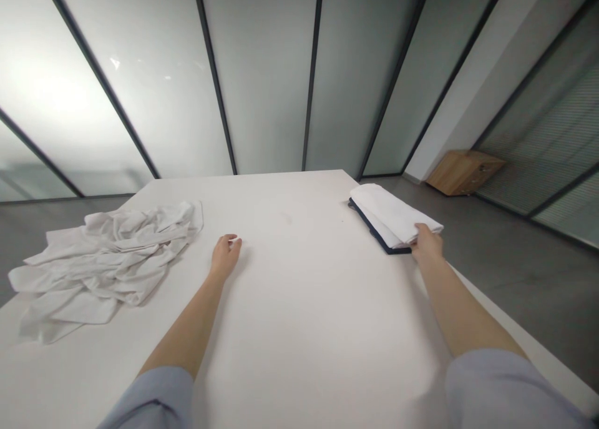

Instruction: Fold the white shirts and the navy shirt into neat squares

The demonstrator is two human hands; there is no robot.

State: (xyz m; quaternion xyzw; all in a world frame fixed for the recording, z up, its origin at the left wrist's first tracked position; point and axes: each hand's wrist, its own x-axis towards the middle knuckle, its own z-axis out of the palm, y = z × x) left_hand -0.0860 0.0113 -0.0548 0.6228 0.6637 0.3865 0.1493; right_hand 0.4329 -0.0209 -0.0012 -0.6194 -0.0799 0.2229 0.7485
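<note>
My right hand (427, 243) grips the near corner of a folded white cloth (390, 210), thumb on top and fingers underneath. The cloth lies over a dark navy, flat thing with a straight edge (374, 230), mostly hidden beneath it, so its kind cannot be told. Over the tabletop, my left hand (226, 254) is held with its fingers slightly bent and apart, nothing in them. To its left a loose heap of crumpled white cloths (121, 254) spreads toward the table's left edge.
The white table (299, 329) has its far edge close to frosted glass panels (262, 73) with dark frames. Beyond its right side, a wooden cabinet (461, 172) stands on the grey floor (519, 279) by the wall.
</note>
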